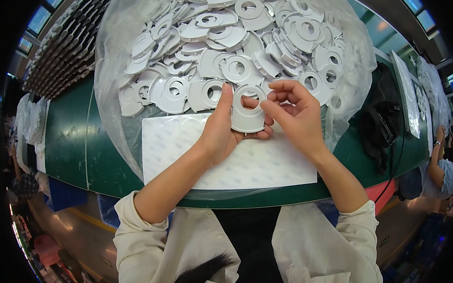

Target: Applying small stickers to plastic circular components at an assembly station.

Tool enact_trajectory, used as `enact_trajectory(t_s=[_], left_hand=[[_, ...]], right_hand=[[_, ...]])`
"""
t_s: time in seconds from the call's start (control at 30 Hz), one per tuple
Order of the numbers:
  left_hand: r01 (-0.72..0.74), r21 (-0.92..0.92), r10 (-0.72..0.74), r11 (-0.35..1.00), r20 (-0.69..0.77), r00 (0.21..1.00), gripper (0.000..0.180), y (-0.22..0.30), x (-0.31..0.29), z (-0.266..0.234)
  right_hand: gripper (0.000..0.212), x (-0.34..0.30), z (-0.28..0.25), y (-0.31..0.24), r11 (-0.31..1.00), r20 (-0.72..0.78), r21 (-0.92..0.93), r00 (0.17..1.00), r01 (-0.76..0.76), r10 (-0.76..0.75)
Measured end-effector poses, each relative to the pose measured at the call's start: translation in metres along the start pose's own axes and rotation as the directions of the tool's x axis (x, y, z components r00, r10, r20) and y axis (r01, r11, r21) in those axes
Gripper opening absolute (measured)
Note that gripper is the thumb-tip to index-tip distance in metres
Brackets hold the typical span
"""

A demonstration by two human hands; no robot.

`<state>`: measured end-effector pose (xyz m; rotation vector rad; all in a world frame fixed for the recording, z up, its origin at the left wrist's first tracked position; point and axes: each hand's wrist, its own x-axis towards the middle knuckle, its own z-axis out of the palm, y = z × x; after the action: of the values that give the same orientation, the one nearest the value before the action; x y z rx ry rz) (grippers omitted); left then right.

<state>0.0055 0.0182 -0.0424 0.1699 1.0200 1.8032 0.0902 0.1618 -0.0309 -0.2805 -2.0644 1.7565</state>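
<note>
My left hand [219, 126] holds a white plastic part [248, 123] upright by its edges, thumb on one side and fingers curling behind. The part has a raised ring around a big round hole, with fingers showing through it, and a flared lower end. At its right edge is my right hand [299, 119], thumb and fingers bent in a pinch at the ring. Anything small between those fingertips is too fine to make out. Beneath both hands lies a white sheet [186, 152] with faint bluish marks.
A large heap of similar white parts [239, 67] lies in a clear plastic bag [112, 52] on the green table [67, 131]. Stacked grey trays [65, 46] rise at the left. A black bag with a cable [382, 124] sits at the right. Another person's arm [438, 164] shows farther right.
</note>
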Motion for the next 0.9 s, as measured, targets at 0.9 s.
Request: enact_trajectory(t_s=[0.9], left_hand=[[0.004,0.294,0.000,0.956,-0.014,1.000,0.077,-0.002,-0.008,0.015]], right_hand=[[0.035,0.002,-0.001,-0.032,0.684,0.032,-0.727,0.999,0.051,-0.041]])
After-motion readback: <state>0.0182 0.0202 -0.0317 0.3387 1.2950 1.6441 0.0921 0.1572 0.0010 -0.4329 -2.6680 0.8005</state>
